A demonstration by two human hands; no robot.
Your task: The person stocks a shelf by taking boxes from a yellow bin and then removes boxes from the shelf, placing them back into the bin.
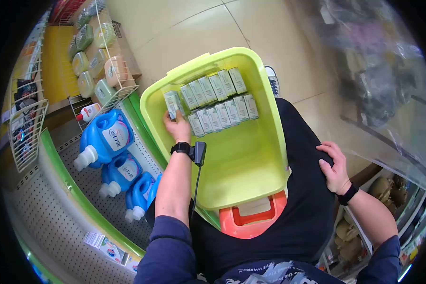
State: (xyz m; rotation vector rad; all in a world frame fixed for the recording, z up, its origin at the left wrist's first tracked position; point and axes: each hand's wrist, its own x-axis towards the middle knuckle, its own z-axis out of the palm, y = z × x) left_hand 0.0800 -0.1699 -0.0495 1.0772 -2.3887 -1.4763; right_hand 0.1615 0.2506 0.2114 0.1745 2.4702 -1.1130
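Note:
My left hand (pixel 177 127) reaches into the left side of a lime-green plastic bin (pixel 241 184). Its fingers are closed on a small white-and-green box (pixel 172 104) at the left end of the back row. Several matching boxes stand side by side in two rows inside the bin, a back row (pixel 207 90) and a front row (pixel 222 115). My right hand (pixel 335 168) lies on my right knee, fingers resting on the dark trousers, holding nothing.
Blue detergent jugs (pixel 110 135) stand on a perforated shelf at left, below a wire rack (pixel 120 80) near soap packs. A red plastic stool (pixel 253 222) shows in front of me. Clear plastic sheeting (pixel 369 66) covers things at right.

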